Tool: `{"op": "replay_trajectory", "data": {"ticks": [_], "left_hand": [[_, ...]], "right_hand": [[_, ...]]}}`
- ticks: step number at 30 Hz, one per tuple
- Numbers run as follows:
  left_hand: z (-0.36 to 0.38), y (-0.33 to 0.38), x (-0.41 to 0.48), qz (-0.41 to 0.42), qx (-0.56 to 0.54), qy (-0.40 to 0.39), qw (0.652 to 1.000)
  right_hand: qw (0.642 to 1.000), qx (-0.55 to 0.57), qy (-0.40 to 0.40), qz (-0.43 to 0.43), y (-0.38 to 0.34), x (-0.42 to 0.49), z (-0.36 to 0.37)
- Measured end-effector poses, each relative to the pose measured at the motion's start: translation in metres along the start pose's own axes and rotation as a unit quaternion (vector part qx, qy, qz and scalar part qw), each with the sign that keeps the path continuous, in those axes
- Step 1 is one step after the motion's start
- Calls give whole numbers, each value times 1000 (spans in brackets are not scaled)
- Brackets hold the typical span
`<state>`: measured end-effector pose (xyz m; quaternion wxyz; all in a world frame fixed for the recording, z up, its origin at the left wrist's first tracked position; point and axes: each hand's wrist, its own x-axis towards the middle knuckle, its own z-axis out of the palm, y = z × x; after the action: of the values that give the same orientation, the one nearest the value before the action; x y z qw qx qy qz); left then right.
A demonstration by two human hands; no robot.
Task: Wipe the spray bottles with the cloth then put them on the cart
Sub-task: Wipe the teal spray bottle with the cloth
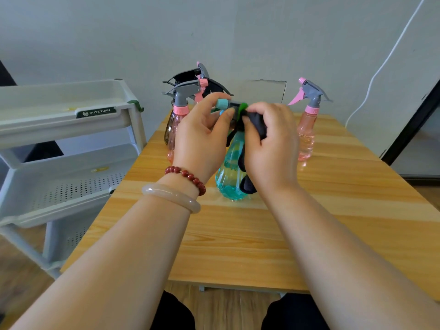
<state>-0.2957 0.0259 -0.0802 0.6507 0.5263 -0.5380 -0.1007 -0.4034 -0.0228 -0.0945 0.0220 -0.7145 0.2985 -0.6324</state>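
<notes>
A teal spray bottle [230, 172] stands upright on the wooden table [238, 234] in front of me. My left hand [202, 139] pinches its spray head at the teal nozzle. My right hand [269, 144] grips a dark cloth [247, 184] and presses it against the bottle's top and right side; part of the cloth hangs down by the bottle's base. A pink bottle [307, 136] with a grey and pink trigger stands to the right. Behind my left hand are a dark smoky bottle [169, 129] and pink bottles [173, 148], partly hidden.
A white tiered cart [66, 120] with perforated shelves stands left of the table, its top tray level with the bottle heads. A grey wall is right behind the bottles. A white cable [381, 67] runs down the wall at the right, beside a dark frame.
</notes>
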Motion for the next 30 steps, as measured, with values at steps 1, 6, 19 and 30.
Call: {"op": "replay_trajectory", "data": {"ticks": [1, 6, 19, 30], "left_hand": [[0, -1, 0, -1, -1, 1, 1000], [0, -3, 2, -7, 0, 1, 1000], [-1, -5, 4, -4, 20, 12, 1000], [-1, -2, 2, -13, 14, 9, 1000]], "right_hand": [[1000, 1, -3, -9, 0, 1, 1], [998, -33, -59, -15, 15, -6, -3], [996, -21, -82, -26, 13, -4, -3], [999, -1, -42, -9, 4, 4, 2]]}}
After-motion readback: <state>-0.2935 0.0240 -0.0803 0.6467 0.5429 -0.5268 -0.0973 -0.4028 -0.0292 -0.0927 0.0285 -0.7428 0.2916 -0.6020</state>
